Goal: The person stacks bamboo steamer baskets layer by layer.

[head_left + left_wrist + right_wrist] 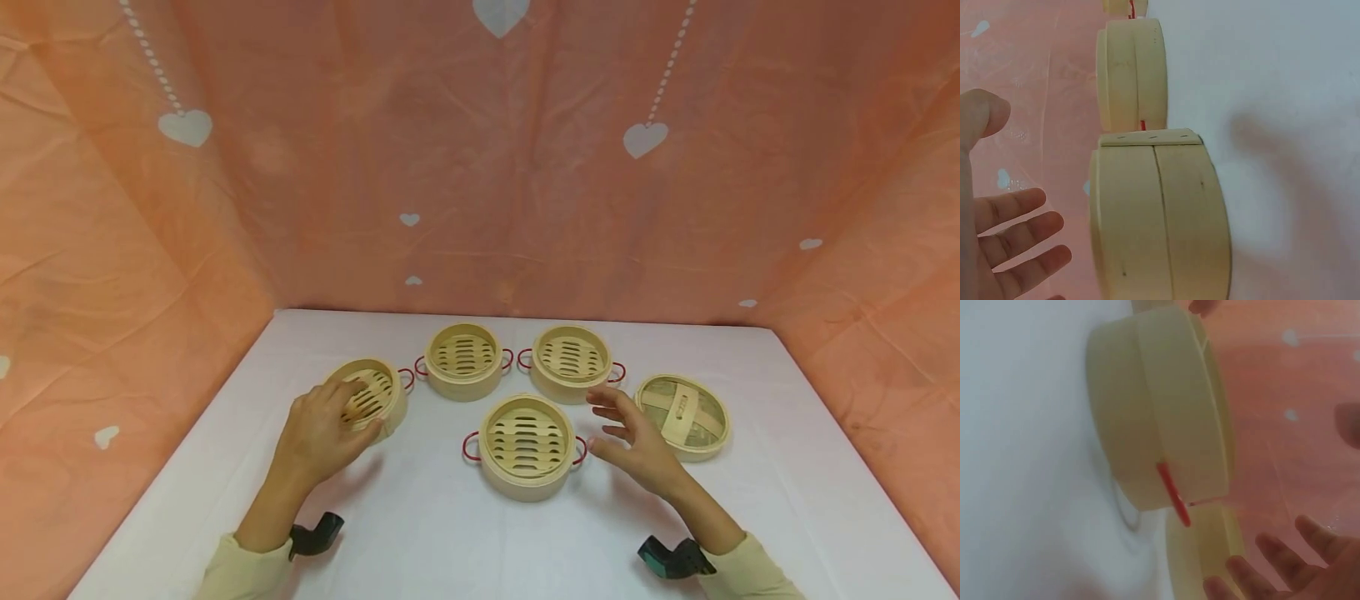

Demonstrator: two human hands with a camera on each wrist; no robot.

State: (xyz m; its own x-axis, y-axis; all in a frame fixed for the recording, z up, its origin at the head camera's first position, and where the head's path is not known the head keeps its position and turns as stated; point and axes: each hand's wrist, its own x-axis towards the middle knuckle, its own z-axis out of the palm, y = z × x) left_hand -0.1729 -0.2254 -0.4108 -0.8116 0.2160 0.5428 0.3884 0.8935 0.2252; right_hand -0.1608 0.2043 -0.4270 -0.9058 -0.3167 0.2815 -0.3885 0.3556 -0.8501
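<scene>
My left hand (318, 429) hovers over the leftmost bamboo steamer basket (395, 414), its fingers overlapping the slatted base in the head view. From the left wrist, spread fingers (1019, 240) show above that basket's round wall (1160, 219), with a gap between. My right hand (637, 446), fingers loosely bent and holding nothing, is beside the front steamer basket (525, 487), close to its right red handle (580, 451). In the right wrist view the fingers (1291, 562) stand apart from a basket wall (1147, 412) with a red handle (1174, 495).
Two more steamer baskets with red handles, a back-left one (463, 387) and a back-right one (566, 390), stand behind on the white table (420, 542). A round bamboo lid (693, 454) with a crosswise strap lies at the right. Orange-pink cloth (525, 250) hangs around.
</scene>
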